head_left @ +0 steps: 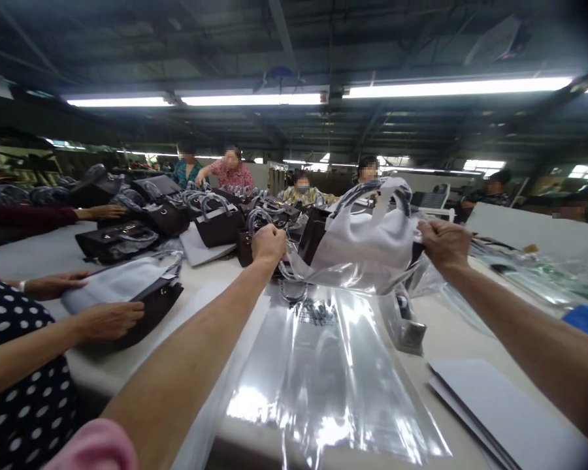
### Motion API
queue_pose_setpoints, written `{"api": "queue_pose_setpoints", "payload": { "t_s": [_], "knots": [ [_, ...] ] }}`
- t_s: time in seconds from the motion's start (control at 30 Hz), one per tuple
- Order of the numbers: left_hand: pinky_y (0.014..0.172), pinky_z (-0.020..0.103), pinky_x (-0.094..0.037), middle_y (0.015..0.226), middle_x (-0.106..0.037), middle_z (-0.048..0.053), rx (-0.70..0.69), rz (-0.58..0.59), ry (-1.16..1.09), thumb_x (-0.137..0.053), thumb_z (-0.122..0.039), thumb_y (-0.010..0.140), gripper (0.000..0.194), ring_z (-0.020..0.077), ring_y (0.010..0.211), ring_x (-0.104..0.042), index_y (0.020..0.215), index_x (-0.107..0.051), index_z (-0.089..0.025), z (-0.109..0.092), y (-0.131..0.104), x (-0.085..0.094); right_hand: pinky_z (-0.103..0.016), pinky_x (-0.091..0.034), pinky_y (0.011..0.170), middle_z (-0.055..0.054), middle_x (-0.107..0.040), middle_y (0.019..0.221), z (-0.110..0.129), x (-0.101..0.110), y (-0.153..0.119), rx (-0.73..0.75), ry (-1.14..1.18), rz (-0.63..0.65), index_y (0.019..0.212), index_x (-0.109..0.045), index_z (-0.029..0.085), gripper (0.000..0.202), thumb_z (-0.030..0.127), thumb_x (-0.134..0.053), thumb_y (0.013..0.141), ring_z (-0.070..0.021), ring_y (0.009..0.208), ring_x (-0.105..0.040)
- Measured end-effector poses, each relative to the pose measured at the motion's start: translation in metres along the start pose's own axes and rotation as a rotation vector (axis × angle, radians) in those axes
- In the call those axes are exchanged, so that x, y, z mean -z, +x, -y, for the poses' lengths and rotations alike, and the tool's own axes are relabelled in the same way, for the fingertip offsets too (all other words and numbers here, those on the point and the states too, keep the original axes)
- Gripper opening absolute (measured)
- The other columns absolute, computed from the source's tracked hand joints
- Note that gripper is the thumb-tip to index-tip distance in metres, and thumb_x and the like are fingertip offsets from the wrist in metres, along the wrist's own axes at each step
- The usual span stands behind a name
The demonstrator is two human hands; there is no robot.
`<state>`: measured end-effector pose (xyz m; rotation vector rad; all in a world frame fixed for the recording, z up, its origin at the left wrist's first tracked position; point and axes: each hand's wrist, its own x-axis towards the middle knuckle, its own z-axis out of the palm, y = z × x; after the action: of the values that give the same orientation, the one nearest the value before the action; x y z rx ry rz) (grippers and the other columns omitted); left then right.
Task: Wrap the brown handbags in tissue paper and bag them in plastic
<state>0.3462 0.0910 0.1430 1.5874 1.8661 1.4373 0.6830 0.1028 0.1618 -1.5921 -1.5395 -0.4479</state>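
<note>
A dark handbag (314, 234) stands in front of me, a white sheet (367, 238) covering much of its near side. Its handles (396, 189) are wrapped in clear film. Around its lower part runs the mouth of a clear plastic bag (323, 365), whose flat, shiny length spreads toward me over the table. My left hand (269, 245) is closed at the left edge of this plastic, left of the handbag. On the opposite side, my right hand (445, 241) pinches the plastic near the handbag's right side. The exact grip of both hands is partly hidden.
Many dark handbags (220, 226) crowd the table's far side. At left, a co-worker's hands (110, 320) hold a handbag with a white sheet (120, 287). A tape dispenser (408, 326) sits right of the plastic. White boards (500, 411) lie at near right; more people stand beyond.
</note>
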Motion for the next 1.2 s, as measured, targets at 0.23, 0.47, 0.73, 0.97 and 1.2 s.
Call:
{"api": "queue_pose_setpoints", "payload": {
  "t_s": [0.23,0.47,0.73,0.97,1.2],
  "knots": [
    [0.056,0.02,-0.041,0.061,-0.053,-0.004,-0.093,-0.034,-0.025,-0.036,-0.034,0.086,0.022,0.0105,0.058,-0.054,0.076,-0.05,-0.02,0.064,-0.088,-0.003,-0.026,-0.039,0.064,-0.01,-0.065,0.077,-0.023,-0.028,-0.097,-0.016,0.116,-0.088,0.095,-0.063,0.011,0.05,0.049,-0.031,0.088,-0.0197,0.069,-0.058],
    [0.058,0.024,-0.042,0.061,-0.05,-0.002,-0.089,0.116,0.029,-0.04,-0.033,0.085,0.023,0.013,0.058,-0.051,0.07,-0.05,-0.021,0.165,-0.217,-0.004,-0.026,-0.047,0.064,-0.005,-0.063,0.072,-0.071,-0.018,-0.256,-0.307,0.266,0.221,0.098,-0.059,0.016,0.04,0.048,-0.041,0.083,-0.0191,0.063,-0.061],
    [0.095,0.044,-0.042,0.132,-0.038,0.015,-0.559,0.121,0.192,-0.053,-0.038,0.079,0.067,0.0299,0.121,-0.04,0.136,-0.023,-0.02,0.155,-0.249,0.001,-0.035,-0.045,0.087,-0.005,-0.063,0.107,-0.07,0.023,-0.3,-0.463,0.248,0.443,0.104,-0.061,0.023,0.045,0.055,-0.047,0.077,-0.0263,0.097,-0.058],
    [0.1,0.056,-0.031,0.136,-0.037,0.019,-0.723,0.163,0.236,-0.053,-0.055,0.076,0.078,0.0352,0.126,-0.033,0.137,-0.026,-0.014,0.118,-0.24,-0.013,-0.039,-0.052,0.067,-0.017,-0.059,0.112,-0.029,0.066,-0.342,-1.42,0.753,0.673,0.127,-0.042,0.016,0.08,0.073,-0.038,0.072,-0.03,0.093,-0.061],
    [0.093,0.035,-0.048,0.113,-0.062,0.011,-0.899,0.2,0.306,-0.05,-0.016,0.082,0.027,0.0229,0.113,-0.052,0.108,-0.059,-0.015,0.105,-0.232,-0.021,-0.034,-0.051,0.075,-0.013,-0.067,0.098,0.031,0.068,-0.35,-1.57,1.308,0.72,0.1,-0.064,0.012,0.049,0.045,-0.069,0.065,-0.0277,0.09,-0.063]
  ]
}}
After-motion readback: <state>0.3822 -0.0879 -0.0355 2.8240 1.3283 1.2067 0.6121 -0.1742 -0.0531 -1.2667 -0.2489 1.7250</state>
